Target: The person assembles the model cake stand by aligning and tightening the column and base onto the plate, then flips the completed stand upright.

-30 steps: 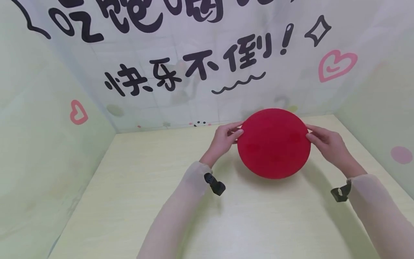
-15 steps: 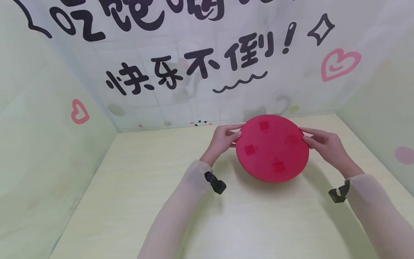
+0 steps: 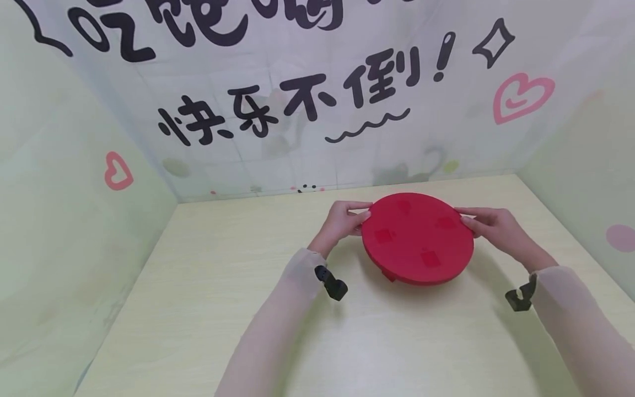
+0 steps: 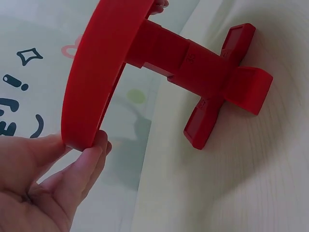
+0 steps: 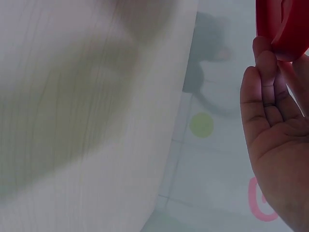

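Note:
A small red pedestal table, with a round flat top, is held up by both hands at the right of the work surface. My left hand pinches the left edge of its rim between thumb and fingers. On the opposite edge, my right hand pinches the rim the same way. The left wrist view shows the blocky column under the top and the cross-shaped feet at its lower end. Whether the feet touch the surface I cannot tell. The top tilts toward me.
A pale wood-grain tabletop spreads below the hands. Behind it rises a white printed backdrop with black lettering, and patterned panels stand on both sides. A dark strap device sits on each wrist.
The round top has tipped from facing me to lying flatter, and both hands have come down slightly with it. One of the feet now shows below the front rim.

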Demonstrator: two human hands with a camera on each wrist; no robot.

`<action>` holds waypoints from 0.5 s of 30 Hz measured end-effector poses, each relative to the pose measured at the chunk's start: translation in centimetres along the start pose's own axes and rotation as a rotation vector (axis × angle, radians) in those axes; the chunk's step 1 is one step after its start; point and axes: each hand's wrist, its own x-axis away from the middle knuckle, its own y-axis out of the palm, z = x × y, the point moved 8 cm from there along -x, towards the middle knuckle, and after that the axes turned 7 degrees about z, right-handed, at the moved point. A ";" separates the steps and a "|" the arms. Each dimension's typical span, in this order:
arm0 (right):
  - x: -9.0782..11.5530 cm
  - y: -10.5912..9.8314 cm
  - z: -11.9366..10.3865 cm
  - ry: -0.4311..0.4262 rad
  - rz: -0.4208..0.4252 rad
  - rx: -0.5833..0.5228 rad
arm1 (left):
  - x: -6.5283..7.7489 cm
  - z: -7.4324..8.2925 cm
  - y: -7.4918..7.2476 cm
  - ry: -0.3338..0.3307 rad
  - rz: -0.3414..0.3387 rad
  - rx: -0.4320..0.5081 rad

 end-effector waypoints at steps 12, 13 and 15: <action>-0.4 -0.2 0.1 -0.014 -0.074 0.005 | 0.0 -0.6 -0.5 0.014 -0.015 -0.095; -0.4 -0.4 0.1 -0.019 -0.079 0.022 | 0.1 -0.5 -0.7 0.026 -0.013 -0.115; -0.7 -1.1 0.0 -0.033 -0.085 0.065 | 0.1 -0.4 -1.4 0.057 0.006 -0.166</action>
